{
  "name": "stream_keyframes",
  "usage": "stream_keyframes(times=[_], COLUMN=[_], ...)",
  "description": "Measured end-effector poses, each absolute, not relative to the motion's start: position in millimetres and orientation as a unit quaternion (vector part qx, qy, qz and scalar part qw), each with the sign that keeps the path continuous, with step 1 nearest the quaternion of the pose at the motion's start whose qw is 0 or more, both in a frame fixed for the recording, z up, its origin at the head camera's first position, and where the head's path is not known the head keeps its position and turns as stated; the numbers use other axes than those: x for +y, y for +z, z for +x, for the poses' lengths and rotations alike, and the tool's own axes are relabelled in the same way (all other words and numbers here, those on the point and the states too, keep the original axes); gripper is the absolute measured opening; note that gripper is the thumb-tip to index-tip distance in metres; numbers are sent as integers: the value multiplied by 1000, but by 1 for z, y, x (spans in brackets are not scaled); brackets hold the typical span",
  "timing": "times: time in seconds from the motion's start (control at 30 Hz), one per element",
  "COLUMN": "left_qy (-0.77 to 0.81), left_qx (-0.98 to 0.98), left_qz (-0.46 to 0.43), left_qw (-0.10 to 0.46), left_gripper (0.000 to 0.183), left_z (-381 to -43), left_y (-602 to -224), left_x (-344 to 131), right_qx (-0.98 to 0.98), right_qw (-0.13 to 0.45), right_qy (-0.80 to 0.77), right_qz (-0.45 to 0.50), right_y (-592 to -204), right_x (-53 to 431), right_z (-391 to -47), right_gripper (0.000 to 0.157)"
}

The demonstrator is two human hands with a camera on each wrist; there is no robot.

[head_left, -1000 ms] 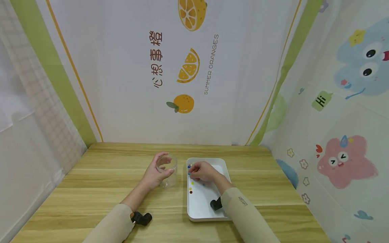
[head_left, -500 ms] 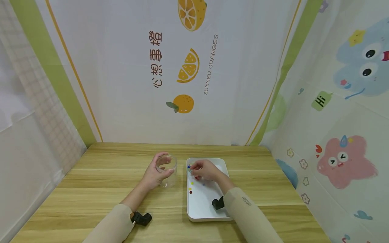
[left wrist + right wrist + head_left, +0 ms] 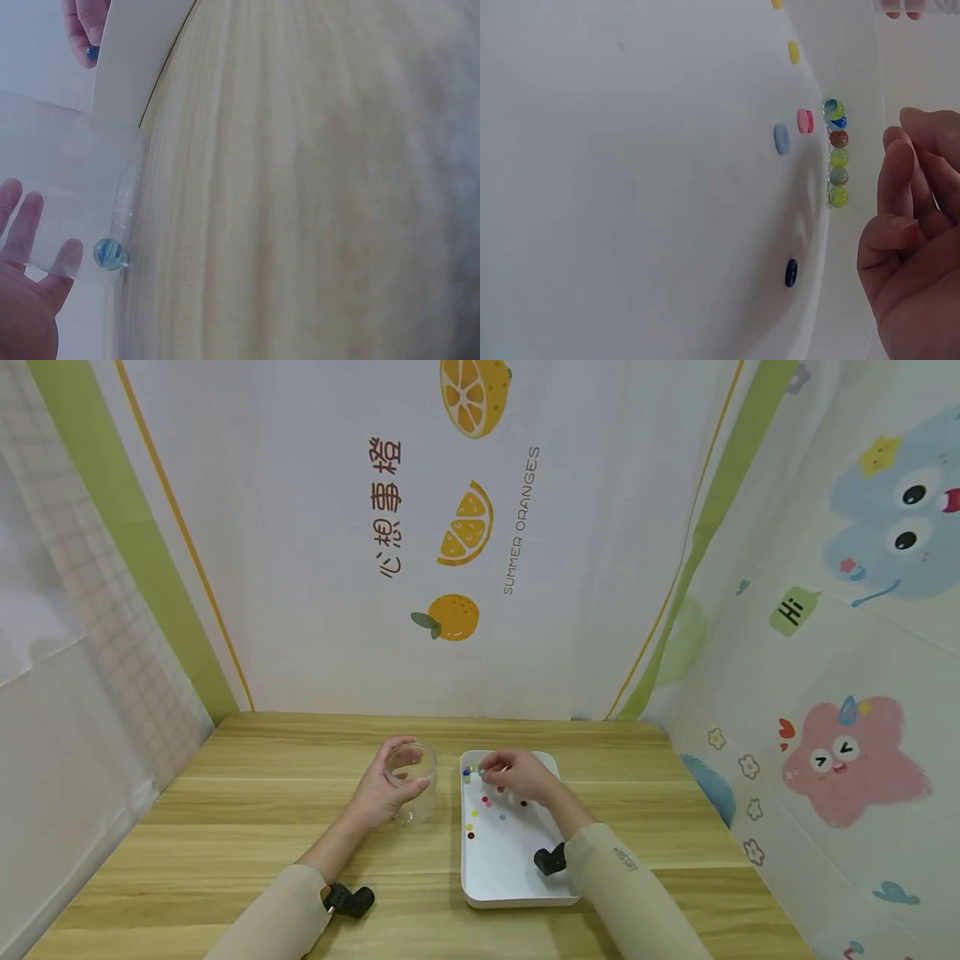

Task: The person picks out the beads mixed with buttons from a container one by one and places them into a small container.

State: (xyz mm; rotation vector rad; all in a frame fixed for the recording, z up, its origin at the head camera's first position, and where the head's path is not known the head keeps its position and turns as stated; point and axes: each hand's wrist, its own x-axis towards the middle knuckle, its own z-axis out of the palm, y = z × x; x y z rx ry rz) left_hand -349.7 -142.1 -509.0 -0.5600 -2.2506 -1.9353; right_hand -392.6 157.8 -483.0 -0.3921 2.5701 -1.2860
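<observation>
Grasping clear jar (image 3: 418,808) beside left edge of white tray (image 3: 498,870), presumably against tipping: left hand (image 3: 381,792). Pinching blue marble (image 3: 92,52) near far left corner: right hand (image 3: 522,776).

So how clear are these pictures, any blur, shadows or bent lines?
Head view: the printed cloth is sharp; left wrist view: pale and hazy, the wooden table blurred towards the right edge, the clear jar faint; right wrist view: a soft grey shadow lies on the white tray by the dark disc, and the tray's edge looks bowed.
</observation>
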Motion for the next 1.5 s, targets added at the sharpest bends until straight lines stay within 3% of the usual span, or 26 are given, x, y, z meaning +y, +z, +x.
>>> stream_keyframes(times=[0.87,1.5], left_qy=[-640,-632], left_qx=[-743,-751], left_qz=[-184,-178], left_qw=[65,63], left_gripper=[74,76], left_z=[-351,-351], left_y=[-510,-510], left_x=[-142,-143], right_qx=[821,789], right_qw=[65,63], right_qy=[-556,-602], right_qz=[-111,-108], right_y=[-468,-452], right_x=[173,163], right_z=[-392,-389], right_gripper=[24,31])
